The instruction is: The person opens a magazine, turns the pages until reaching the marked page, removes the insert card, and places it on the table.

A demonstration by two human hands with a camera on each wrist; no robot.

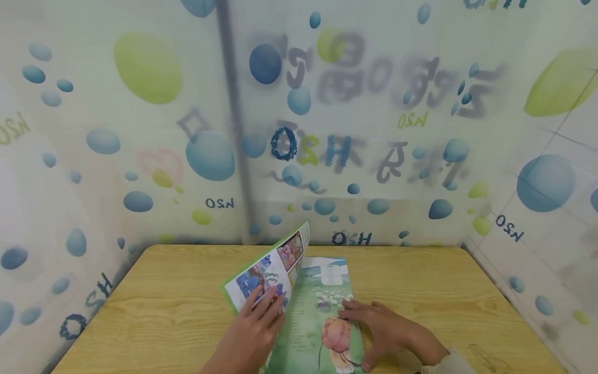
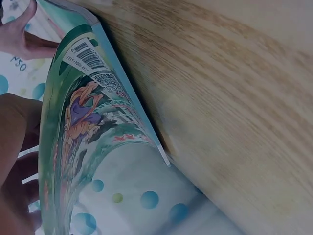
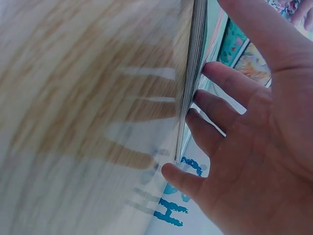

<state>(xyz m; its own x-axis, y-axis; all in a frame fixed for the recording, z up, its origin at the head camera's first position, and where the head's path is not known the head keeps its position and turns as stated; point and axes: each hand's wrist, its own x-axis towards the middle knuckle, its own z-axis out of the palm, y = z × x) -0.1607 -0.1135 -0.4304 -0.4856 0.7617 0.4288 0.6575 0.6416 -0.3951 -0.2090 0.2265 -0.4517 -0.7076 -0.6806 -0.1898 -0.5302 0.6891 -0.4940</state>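
A book lies open on the table, its green page (image 1: pixel 306 332) printed with a figure in a pink garment. Its left-hand cover (image 1: pixel 258 272) stands raised at a slant, the inner side showing colourful pictures. My left hand (image 1: pixel 254 324) lies with extended fingers against that inner side. The left wrist view shows the outer side of the cover (image 2: pixel 78 122), curved, with a barcode, and the left hand (image 2: pixel 17 152) behind it. My right hand (image 1: pixel 390 330) has its fingers spread, fingertips on the page's right edge; the right wrist view shows them along the page block (image 3: pixel 190 73).
The wooden table (image 1: pixel 154 306) reaches back to a pale curtain (image 1: pixel 299 104) with blue and green dots and reversed "H2O" lettering. More curtain hangs close along the left and right sides. A light sleeve (image 1: pixel 448 363) covers the right wrist.
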